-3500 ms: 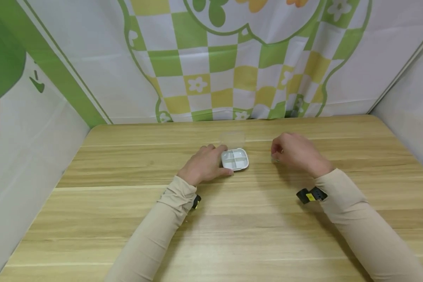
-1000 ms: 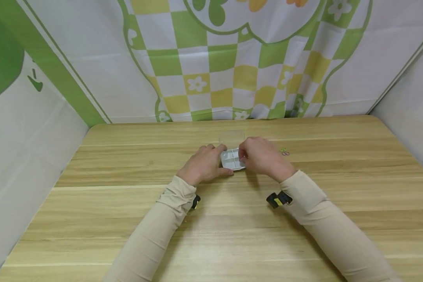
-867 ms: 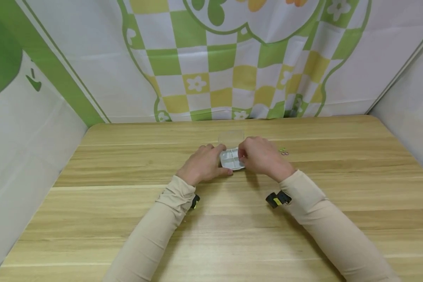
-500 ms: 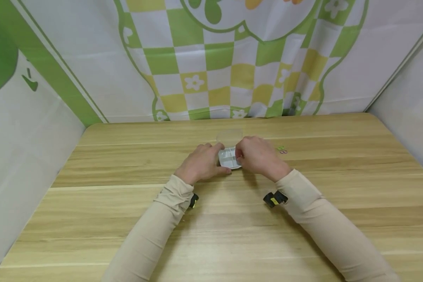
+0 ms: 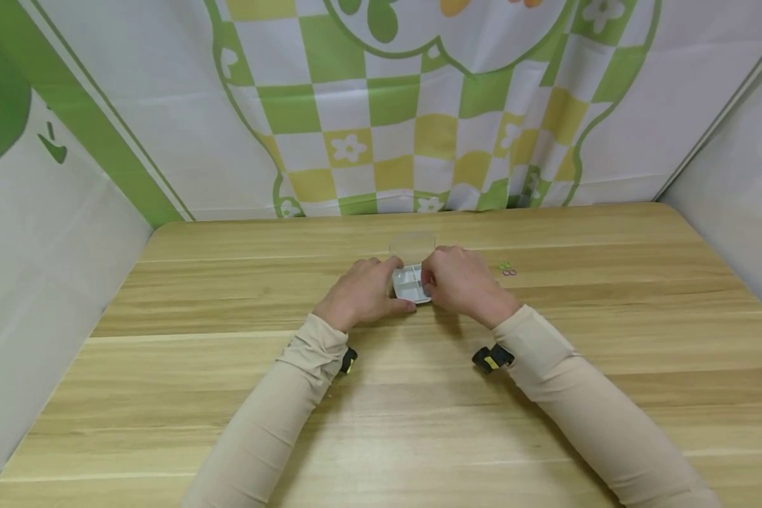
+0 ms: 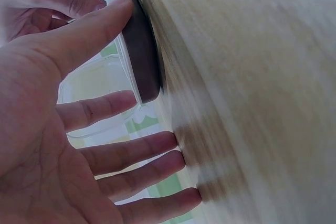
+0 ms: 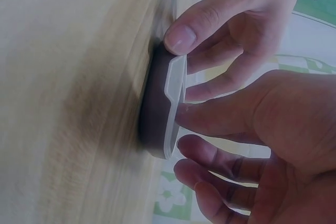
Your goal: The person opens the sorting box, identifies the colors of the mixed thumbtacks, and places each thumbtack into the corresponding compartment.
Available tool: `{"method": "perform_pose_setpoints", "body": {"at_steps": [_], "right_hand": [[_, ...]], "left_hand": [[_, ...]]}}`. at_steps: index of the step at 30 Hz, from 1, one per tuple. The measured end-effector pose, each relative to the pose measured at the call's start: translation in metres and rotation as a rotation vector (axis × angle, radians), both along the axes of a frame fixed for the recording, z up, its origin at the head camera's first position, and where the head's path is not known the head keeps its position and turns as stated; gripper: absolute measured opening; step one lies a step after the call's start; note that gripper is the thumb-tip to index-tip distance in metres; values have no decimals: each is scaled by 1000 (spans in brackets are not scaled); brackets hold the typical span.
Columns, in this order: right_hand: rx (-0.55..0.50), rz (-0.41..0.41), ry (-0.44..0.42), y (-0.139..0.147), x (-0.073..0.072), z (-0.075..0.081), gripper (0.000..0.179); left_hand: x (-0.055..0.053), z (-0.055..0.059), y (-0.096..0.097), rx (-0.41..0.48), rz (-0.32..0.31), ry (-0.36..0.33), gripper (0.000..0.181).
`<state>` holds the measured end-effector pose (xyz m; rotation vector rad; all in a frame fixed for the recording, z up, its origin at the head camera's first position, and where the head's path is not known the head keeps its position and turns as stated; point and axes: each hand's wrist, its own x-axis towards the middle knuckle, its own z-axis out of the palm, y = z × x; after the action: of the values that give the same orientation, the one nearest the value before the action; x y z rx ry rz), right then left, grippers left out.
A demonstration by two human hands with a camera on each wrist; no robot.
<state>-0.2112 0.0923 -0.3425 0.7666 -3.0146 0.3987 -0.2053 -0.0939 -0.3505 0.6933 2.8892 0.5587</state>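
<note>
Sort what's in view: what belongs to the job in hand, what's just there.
Job, judging by position:
- divided box
- clear lid
- likely, green pieces and purple pieces

Just there:
- checked curtain
- black wrist devices
- wooden table, merely support

Bare L hand (image 5: 363,291) & R hand (image 5: 462,282). Beige close-fit sleeves: L sleeve (image 5: 267,420) bunched w/ creases nr wrist; R sleeve (image 5: 600,409) smoother, w/ flat boxy bulge nr cuff. L wrist cam (image 5: 348,360) & R wrist cam (image 5: 492,359) blk w/ yel. patch.
</note>
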Motion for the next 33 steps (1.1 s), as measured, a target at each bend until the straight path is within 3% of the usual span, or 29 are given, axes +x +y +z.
{"method": "perform_pose_setpoints", "body": {"at_steps": [33], "right_hand": [[-14,16,29,0,2,-1,7]], "left_hand": [[0,-1,1,2,-1,15,62]]}}
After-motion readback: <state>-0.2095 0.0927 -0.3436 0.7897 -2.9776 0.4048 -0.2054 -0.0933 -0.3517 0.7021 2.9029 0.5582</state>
